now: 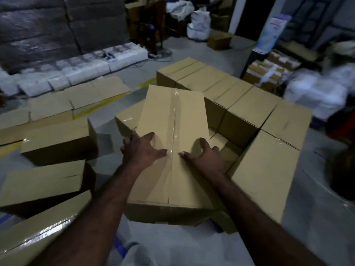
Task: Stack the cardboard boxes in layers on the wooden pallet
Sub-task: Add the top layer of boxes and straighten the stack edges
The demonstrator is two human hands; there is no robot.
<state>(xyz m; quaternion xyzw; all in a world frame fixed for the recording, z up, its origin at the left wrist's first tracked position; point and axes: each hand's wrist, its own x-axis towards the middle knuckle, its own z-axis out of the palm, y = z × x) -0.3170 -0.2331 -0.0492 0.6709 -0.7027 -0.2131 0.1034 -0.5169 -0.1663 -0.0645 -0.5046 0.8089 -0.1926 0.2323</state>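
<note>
Both hands lie spread on top of a taped cardboard box point(172, 120). Left hand point(143, 148) and right hand point(203, 156) press flat either side of the tape seam, thumbs nearly meeting, and the outer fingers are partly hidden over the side edges. The box sits on lower boxes, its underside hidden. At its right edge a sunken gap point(228, 150) separates it from the stacked boxes point(249, 110) lining the right and far sides. The pallet cannot be made out. Loose boxes point(57, 141) crowd the left, the nearest cut off, with bare floor point(107, 144) between them and the stack. Beyond lie flattened cartons point(76, 100) and blurred white packs point(76, 73).
</note>
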